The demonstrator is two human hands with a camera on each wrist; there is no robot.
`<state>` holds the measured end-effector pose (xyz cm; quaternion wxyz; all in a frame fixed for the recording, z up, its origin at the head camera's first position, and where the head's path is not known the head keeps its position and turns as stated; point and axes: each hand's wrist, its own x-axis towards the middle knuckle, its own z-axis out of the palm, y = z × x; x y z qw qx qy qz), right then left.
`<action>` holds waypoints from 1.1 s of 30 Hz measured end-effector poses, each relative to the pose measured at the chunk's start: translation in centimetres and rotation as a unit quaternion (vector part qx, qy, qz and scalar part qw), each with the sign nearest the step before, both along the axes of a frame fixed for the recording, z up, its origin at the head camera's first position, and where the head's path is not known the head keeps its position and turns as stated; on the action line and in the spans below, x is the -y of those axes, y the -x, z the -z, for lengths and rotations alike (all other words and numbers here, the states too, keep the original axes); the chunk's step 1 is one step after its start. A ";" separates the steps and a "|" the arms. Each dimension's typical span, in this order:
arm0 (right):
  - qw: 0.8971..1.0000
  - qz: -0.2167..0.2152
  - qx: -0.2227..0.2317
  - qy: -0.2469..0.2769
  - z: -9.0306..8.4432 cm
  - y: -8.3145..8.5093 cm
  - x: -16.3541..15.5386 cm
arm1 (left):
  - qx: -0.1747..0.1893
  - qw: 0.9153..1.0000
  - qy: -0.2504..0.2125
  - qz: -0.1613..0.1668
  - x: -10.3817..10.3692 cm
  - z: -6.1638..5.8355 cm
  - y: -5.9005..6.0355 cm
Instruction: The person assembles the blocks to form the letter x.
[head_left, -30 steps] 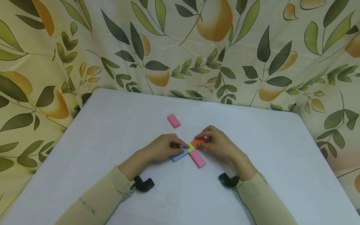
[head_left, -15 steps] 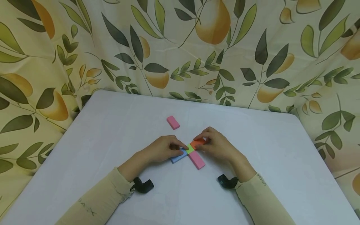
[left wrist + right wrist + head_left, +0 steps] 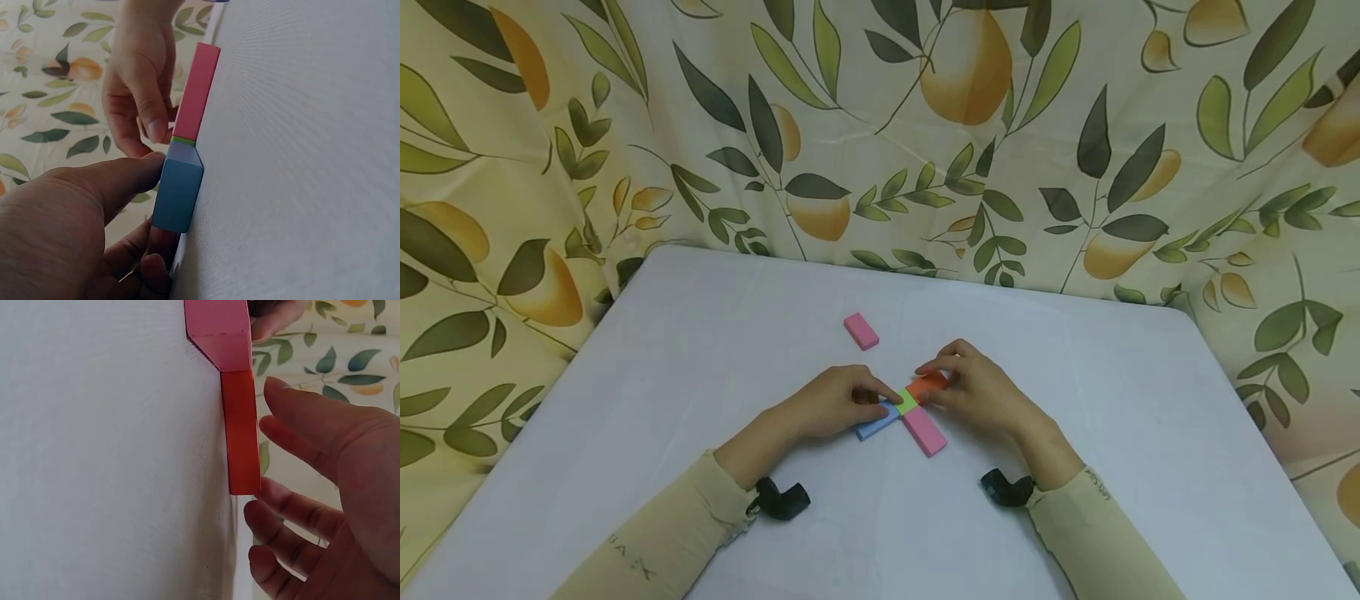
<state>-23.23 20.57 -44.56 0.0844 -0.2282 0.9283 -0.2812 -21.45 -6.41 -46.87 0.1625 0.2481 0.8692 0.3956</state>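
Observation:
A small green block point(image 3: 907, 403) lies on the table with a blue block point(image 3: 875, 427), an orange block point(image 3: 927, 384) and a pink block point(image 3: 925, 432) set against it. My left hand point(image 3: 838, 402) holds the blue block, its thumb on the top face and the index fingertip by the green block. In the left wrist view the thumb touches the blue block's point(image 3: 177, 195) upper edge. Over the orange block hovers my right hand point(image 3: 981, 387). The right wrist view shows its fingers spread loosely beside the orange block point(image 3: 242, 434), with a gap at the thumb.
Another pink block point(image 3: 861, 331) lies alone farther back on the white-covered table point(image 3: 737, 317). Behind the table hangs a curtain point(image 3: 880, 167) patterned with fruit and leaves. A black wrist device point(image 3: 782, 500) sticks out by the left cuff, and a similar device point(image 3: 1006, 488) by the right.
The whole head view has shifted slightly, so everything sits a little lower. My right fingers have loosened a little around the orange block. The blocks keep their arrangement.

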 end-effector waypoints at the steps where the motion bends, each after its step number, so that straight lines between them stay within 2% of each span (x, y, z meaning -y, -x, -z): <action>1: 1.000 0.002 -0.003 -0.001 0.0 0.0 0.0 | -0.001 1.000 0.000 0.001 0.0 0.0 0.0; 10: 1.000 0.014 -0.006 0.004 -0.6 -0.3 0.1 | 0.000 1.000 -0.001 0.000 0.0 0.1 0.0; 18: 1.000 0.006 -0.011 -0.001 -0.7 -0.7 0.1 | 0.017 1.000 -0.007 -0.003 -0.2 -0.1 -0.2; 33: 0.999 -0.011 -0.030 -0.006 -1.5 -1.2 0.1 | 0.001 1.000 -0.004 0.005 0.0 0.2 -0.1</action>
